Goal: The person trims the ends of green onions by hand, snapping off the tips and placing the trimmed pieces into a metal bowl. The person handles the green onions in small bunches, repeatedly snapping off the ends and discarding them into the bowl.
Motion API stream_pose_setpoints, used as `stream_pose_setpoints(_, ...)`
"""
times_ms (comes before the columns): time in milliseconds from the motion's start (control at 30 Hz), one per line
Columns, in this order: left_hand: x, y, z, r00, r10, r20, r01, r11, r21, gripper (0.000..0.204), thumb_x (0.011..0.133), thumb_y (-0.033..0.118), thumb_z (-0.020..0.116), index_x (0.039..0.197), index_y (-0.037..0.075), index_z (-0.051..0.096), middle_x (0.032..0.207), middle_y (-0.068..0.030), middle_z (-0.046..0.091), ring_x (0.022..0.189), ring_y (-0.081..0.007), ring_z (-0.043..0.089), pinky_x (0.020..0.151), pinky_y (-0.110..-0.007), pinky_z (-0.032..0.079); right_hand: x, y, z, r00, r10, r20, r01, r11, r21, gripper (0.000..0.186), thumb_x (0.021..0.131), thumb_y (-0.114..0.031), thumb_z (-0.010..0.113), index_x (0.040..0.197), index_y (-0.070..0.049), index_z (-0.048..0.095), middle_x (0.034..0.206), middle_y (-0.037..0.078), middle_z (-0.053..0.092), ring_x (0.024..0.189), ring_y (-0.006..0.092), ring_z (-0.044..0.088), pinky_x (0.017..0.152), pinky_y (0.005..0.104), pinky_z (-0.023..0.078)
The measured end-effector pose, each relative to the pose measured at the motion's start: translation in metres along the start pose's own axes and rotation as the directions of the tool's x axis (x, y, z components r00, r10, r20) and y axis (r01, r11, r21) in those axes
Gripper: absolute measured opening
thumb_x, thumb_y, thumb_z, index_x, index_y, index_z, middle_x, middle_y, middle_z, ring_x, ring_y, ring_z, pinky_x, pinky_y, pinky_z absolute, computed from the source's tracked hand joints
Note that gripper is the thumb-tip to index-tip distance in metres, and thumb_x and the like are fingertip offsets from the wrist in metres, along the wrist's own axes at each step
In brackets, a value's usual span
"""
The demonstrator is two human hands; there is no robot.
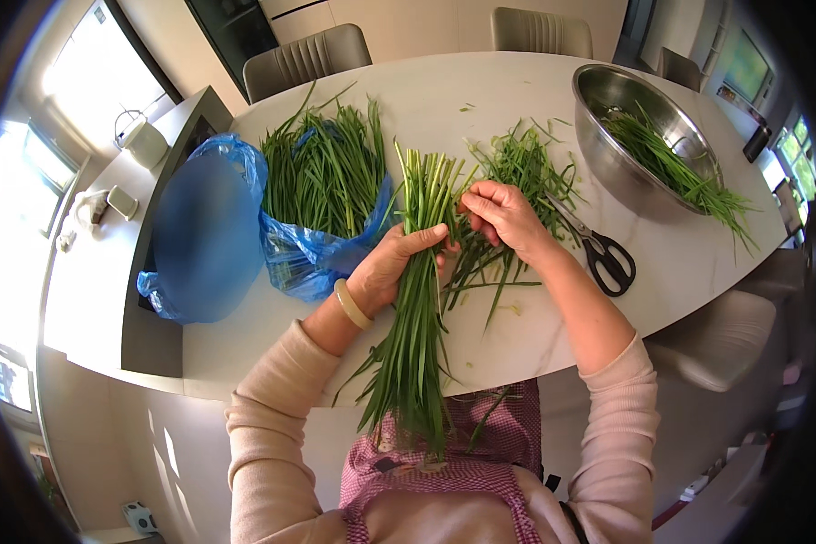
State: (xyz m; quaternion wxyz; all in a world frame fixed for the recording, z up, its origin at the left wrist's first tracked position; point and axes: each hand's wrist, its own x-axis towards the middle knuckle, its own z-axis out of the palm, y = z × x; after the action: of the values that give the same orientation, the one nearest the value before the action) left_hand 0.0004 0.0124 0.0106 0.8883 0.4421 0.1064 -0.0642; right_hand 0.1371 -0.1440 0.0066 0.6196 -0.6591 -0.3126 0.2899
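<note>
My left hand (397,263) is wrapped round a thick bunch of garlic chives (417,322), a pale bangle on its wrist. The pale cut ends point away from me, and the long green leaves hang over the near table edge onto my apron. At the right side of the bunch, the fingers of my right hand (503,218) are pinched on a thin stalk near the pale ends. Loose trimmings (526,163) lie in a heap behind and beneath that hand. Black-handled scissors (611,263) rest just right of my right forearm, blades toward the heap.
A blue plastic bag (304,272) full of chives lies open to the left. At the right stands a steel bowl (598,154) with more chives, some hanging over its rim. Chairs (306,62) surround the white table (508,335); a counter (168,344) adjoins it at left.
</note>
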Motion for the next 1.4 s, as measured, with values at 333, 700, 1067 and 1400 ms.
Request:
stream_pose_setpoints(333,-0.002,0.0,0.001,0.997,-0.029,-0.07,0.031,0.999,0.029,0.016,0.088,0.014,0.063,0.099,0.002,0.064,0.085,-0.0067,0.067,0.062,-0.0121,0.063,0.053,-0.023,0.052,0.005,-0.002,-0.034,0.929,0.115,-0.352,0.064,0.886,0.458,0.034,0.092,-0.032,0.059,0.114,-0.006,0.051,0.072,0.001,0.055,0.047,0.0036,0.04,0.036,0.0187,0.027)
stream_pose_setpoints(700,-0.006,-0.007,0.011,0.989,0.023,-0.149,-0.029,0.999,-0.042,0.022,0.085,0.002,0.061,0.107,0.0,0.058,0.09,-0.0102,0.064,0.074,-0.0208,0.065,0.062,-0.03,0.056,-0.005,0.001,0.0,0.998,0.036,-0.047,-0.025,0.974,0.227,0.013,0.088,-0.021,0.066,0.083,-0.011,0.06,0.065,-0.003,0.056,0.044,0.0027,0.044,0.038,0.0182,0.031)
stream_pose_setpoints(1067,-0.01,-0.01,0.014,0.99,0.047,-0.136,-0.042,0.998,0.036,0.02,0.083,0.003,0.067,0.102,0.0,0.06,0.085,-0.0078,0.065,0.07,-0.0171,0.065,0.059,-0.03,0.055,-0.011,-0.006,0.003,0.998,-0.025,-0.051,0.033,0.987,0.16,0.023,0.086,-0.028,0.07,0.074,-0.012,0.059,0.058,-0.004,0.054,0.045,0.0014,0.043,0.04,0.0166,0.032)
stream_pose_setpoints(1400,-0.016,-0.005,0.012,0.991,0.025,-0.131,-0.023,1.0,0.012,0.014,0.082,0.006,0.068,0.092,-0.002,0.063,0.079,-0.0084,0.065,0.061,-0.0153,0.061,0.058,-0.026,0.052,-0.005,-0.003,-0.008,0.98,-0.041,-0.195,0.075,0.983,0.165,0.026,0.093,-0.028,0.061,0.074,-0.01,0.061,0.055,-0.003,0.054,0.04,0.0022,0.04,0.036,0.0183,0.028)
